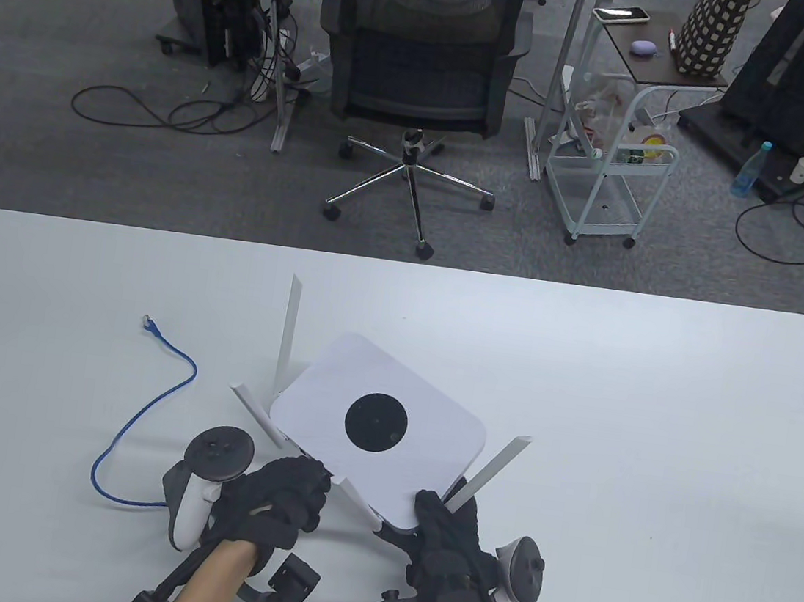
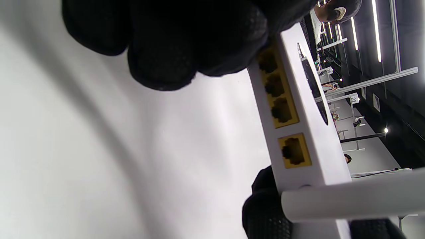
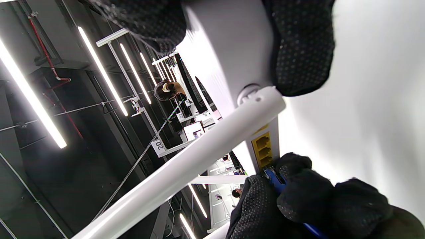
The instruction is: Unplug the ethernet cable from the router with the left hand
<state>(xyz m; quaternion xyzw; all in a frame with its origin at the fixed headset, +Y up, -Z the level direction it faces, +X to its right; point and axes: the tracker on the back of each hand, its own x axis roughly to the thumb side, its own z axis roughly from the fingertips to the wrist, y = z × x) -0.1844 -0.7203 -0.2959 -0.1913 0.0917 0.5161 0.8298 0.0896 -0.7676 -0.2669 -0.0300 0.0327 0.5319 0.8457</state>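
Observation:
The white router [image 1: 388,403] with a black disc on top sits tilted on the table, its antennas sticking out. Its back edge with yellow ports [image 2: 282,109] faces me. My left hand [image 1: 300,487] pinches the blue ethernet cable's plug [image 3: 273,175] at the port row's left end; my fingers hide whether it is seated. The blue cable [image 1: 151,408] loops left from under my left hand to its free plug [image 1: 148,322]. My right hand [image 1: 434,516] grips the router's near right corner beside an antenna [image 1: 490,472].
The table's far edge [image 1: 407,265] lies beyond the router. An office chair [image 1: 423,60] and a white cart [image 1: 612,166] stand on the floor behind the table. The router's antennas [image 1: 288,330] stick up and outward around the hands.

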